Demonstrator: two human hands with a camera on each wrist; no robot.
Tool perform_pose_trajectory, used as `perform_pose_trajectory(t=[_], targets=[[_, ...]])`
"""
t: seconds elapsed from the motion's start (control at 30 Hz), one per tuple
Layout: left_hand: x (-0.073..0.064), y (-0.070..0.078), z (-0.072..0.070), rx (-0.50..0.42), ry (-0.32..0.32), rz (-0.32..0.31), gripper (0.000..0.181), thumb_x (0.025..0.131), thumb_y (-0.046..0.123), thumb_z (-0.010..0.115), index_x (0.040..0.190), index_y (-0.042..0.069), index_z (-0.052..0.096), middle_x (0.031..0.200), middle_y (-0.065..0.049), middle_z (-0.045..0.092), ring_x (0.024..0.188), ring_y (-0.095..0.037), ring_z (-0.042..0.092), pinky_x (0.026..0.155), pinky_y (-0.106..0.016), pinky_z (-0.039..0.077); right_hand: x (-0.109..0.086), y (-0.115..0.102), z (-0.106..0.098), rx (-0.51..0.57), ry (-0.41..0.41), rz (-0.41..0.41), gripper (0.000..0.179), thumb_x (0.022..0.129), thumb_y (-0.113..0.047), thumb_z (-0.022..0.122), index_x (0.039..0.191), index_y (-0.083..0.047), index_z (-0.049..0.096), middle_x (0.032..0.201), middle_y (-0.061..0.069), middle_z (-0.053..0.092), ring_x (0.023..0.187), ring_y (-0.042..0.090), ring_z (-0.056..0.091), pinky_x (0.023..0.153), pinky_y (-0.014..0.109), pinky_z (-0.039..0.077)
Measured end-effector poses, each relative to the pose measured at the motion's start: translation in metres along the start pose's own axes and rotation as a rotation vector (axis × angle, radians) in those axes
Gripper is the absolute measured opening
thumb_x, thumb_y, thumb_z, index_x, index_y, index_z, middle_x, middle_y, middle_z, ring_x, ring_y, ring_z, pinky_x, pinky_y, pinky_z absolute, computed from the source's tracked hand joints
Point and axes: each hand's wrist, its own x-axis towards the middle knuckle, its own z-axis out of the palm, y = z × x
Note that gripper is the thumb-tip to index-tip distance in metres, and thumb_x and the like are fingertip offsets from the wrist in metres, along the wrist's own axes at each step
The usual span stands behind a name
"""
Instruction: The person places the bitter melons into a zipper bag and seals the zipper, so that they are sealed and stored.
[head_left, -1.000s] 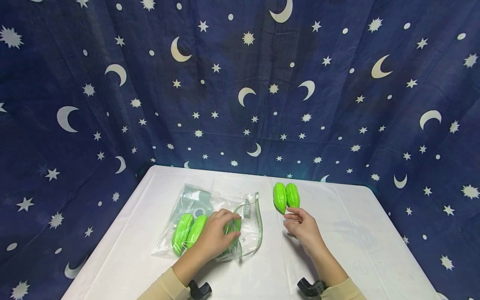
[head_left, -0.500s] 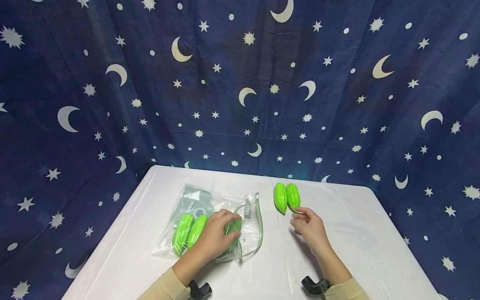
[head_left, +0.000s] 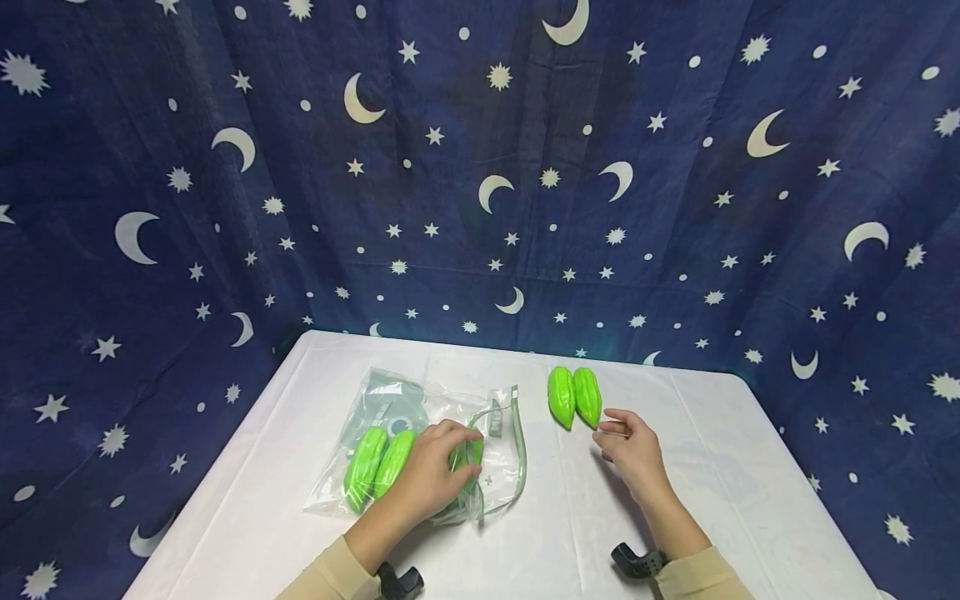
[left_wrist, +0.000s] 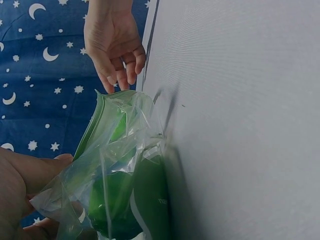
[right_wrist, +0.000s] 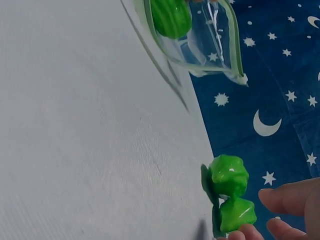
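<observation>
A clear zip bag (head_left: 386, 400) with a green-edged mouth lies on the table, and my left hand (head_left: 433, 467) grips its upper side near the mouth. In the left wrist view, plastic film of the bag (left_wrist: 120, 150) bunches between thumb and fingers. Inside are green ridged fruits; two (head_left: 366, 467) (head_left: 395, 461) show at the left, and another (head_left: 477, 450) is partly hidden by the hand. Two more green ridged fruits, a left one (head_left: 560, 396) and a right one (head_left: 587, 396), lie side by side. Just below the right one, my right hand (head_left: 636, 454) hovers with loosely bent fingers, holding nothing.
The white-covered table (head_left: 697, 467) ends at a dark blue curtain (head_left: 435, 183) with moons and stars. A black wrist device (head_left: 637, 560) sits on the right forearm, another (head_left: 401, 582) on the left.
My right hand has drawn away to the right from the two fruits outside the bag. The left hand and the bag stay in place.
</observation>
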Motion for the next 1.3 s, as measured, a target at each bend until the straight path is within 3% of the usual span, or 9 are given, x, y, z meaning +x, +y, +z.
perform_pose_trajectory(t=[0.6, 0.93, 1.3], targets=[[0.001, -0.002, 0.002, -0.006, -0.006, -0.012, 0.041, 0.088, 0.021, 0.089, 0.127, 0.021, 0.076, 0.123, 0.005, 0.072, 0.120, -0.023, 0.066, 0.101, -0.049, 0.053, 0.030, 0.003, -0.005, -0.012, 0.074, -0.009, 0.060, 0.095, -0.011, 0.075, 0.151, -0.002, 0.054, 0.137, 0.025, 0.065, 0.095, 0.010, 0.068, 0.076, 0.024, 0.063], [0.002, -0.002, 0.001, -0.009, -0.008, -0.019, 0.040, 0.088, 0.019, 0.089, 0.127, 0.022, 0.076, 0.122, 0.006, 0.072, 0.120, -0.023, 0.066, 0.101, -0.050, 0.053, 0.041, 0.001, -0.004, 0.022, 0.096, 0.022, 0.061, 0.096, -0.012, 0.074, 0.152, -0.002, 0.053, 0.140, 0.024, 0.062, 0.115, 0.029, 0.070, 0.079, 0.025, 0.064], [0.002, -0.002, 0.001, -0.004, -0.003, -0.014, 0.040, 0.088, 0.021, 0.089, 0.126, 0.023, 0.076, 0.122, 0.006, 0.072, 0.119, -0.021, 0.067, 0.101, -0.048, 0.053, 0.051, -0.002, -0.004, 0.016, 0.084, 0.017, 0.063, 0.095, -0.013, 0.072, 0.154, -0.003, 0.051, 0.143, 0.024, 0.062, 0.121, 0.036, 0.067, 0.083, 0.029, 0.065]])
